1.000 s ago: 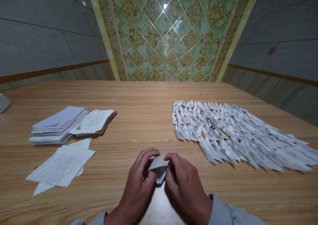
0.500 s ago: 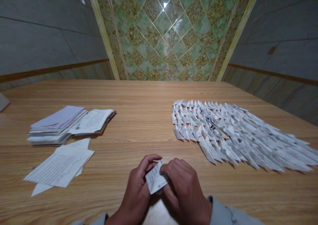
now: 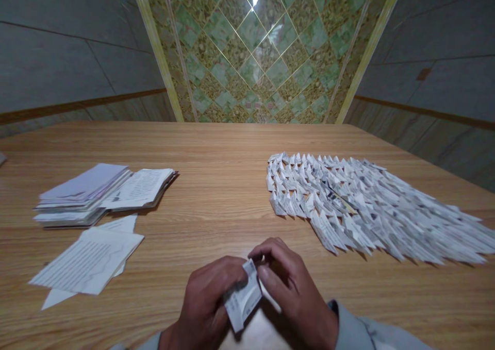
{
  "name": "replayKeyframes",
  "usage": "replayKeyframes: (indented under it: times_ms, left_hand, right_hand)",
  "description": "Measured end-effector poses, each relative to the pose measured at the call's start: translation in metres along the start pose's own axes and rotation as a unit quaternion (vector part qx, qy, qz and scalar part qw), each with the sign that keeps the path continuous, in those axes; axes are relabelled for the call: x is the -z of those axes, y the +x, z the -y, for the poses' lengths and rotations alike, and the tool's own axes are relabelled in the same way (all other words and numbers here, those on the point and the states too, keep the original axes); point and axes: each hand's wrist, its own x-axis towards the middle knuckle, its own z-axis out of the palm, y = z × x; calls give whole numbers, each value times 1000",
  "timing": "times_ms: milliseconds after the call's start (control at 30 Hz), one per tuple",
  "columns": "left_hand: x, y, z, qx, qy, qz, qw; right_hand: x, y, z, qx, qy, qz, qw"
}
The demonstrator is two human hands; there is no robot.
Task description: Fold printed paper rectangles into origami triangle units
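Note:
Between my hands, near the front of the table, is a small folded piece of printed paper (image 3: pixel 247 297). My left hand (image 3: pixel 207 296) grips it, the thumb laid over its upper left part and the other fingers mostly hidden. My right hand (image 3: pixel 290 288) is curled at the paper's right edge, thumb and forefinger bent close to its upper corner. A white flap sticks out beside the right thumb. To the right lie many small folded paper shapes (image 3: pixel 348 205) with pointed tips, set in close rows.
At the left sit a stack of papers (image 3: pixel 83 187) and an adjoining printed pile (image 3: pixel 139 187). Loose printed sheets (image 3: pixel 88 260) overlap in front of them. The wooden table (image 3: pixel 216 185) reaches back to a tiled wall (image 3: pixel 255 56).
The folded paper has turned in my hands. My left thumb now lies across it, while my right fingers have opened somewhat and shifted to its right edge. The view has moved slightly.

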Motion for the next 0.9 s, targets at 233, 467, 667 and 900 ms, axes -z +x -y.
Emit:
replayKeyframes:
  times_ms: [233, 467, 667, 900]
  left_hand:
    - [5, -4, 0, -88, 70, 73, 991]
    - [1, -4, 3, -52, 60, 85, 993]
    - [1, -1, 5, 122, 8, -40, 992]
    - [-3, 5, -2, 180, -38, 17, 983]
  right_hand:
    - [-1, 4, 3, -33, 77, -12, 996]
    - [0, 4, -4, -47, 118, -38, 991]
    - [3, 4, -8, -71, 66, -62, 993]
    - [0, 3, -3, -29, -28, -33, 999]
